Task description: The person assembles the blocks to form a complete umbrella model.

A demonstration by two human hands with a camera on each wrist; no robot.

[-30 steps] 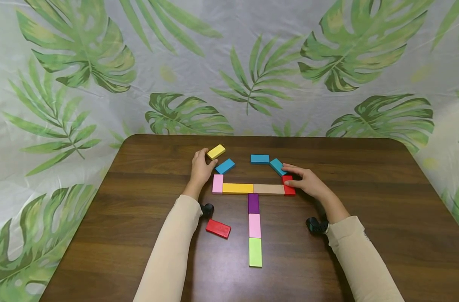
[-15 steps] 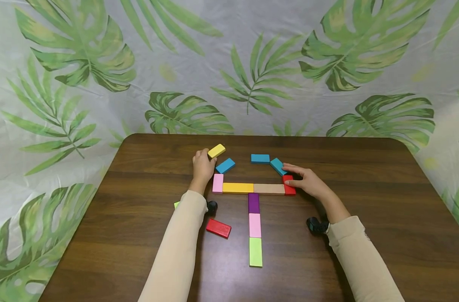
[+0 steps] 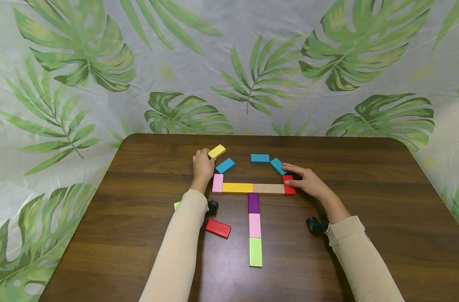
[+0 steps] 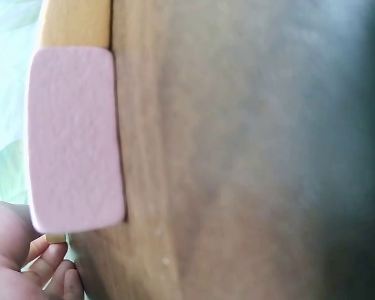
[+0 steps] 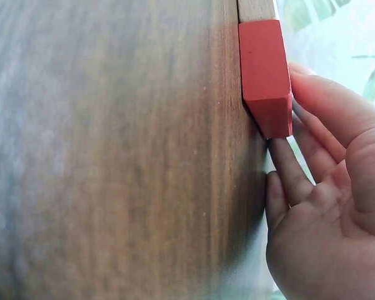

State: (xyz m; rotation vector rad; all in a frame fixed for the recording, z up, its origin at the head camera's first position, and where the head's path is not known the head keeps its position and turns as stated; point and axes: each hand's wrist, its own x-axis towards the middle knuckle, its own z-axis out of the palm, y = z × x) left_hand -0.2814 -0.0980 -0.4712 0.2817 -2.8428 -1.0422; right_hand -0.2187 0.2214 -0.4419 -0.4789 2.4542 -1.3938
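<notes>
In the head view, my left hand point(image 3: 203, 167) pinches the near left end of a yellow block point(image 3: 217, 151). The left wrist view shows its curled fingers point(image 4: 47, 265) round a small visible bit of that block, below a pink block point(image 4: 75, 140). My right hand point(image 3: 308, 182) lies with its fingers fairly straight. Its thumb touches the red block point(image 3: 288, 186) at the row's right end, and its forefinger reaches the slanted blue block point(image 3: 277, 166). The right wrist view has the red block point(image 5: 264, 62) beside the thumb and fingers point(image 5: 290, 169).
A yellow-orange block point(image 3: 238, 188) and a tan block point(image 3: 268, 189) form a row. Below run purple point(image 3: 253, 203), pink point(image 3: 255, 225) and green point(image 3: 255, 252) blocks. Two more blue blocks point(image 3: 225, 165) point(image 3: 260, 159) lie behind; a loose red block point(image 3: 218, 228) lies near the left sleeve.
My left hand has drawn its fingers in at the yellow block, and its forearm has shifted right, uncovering a green block's corner. The right hand has stayed still.
</notes>
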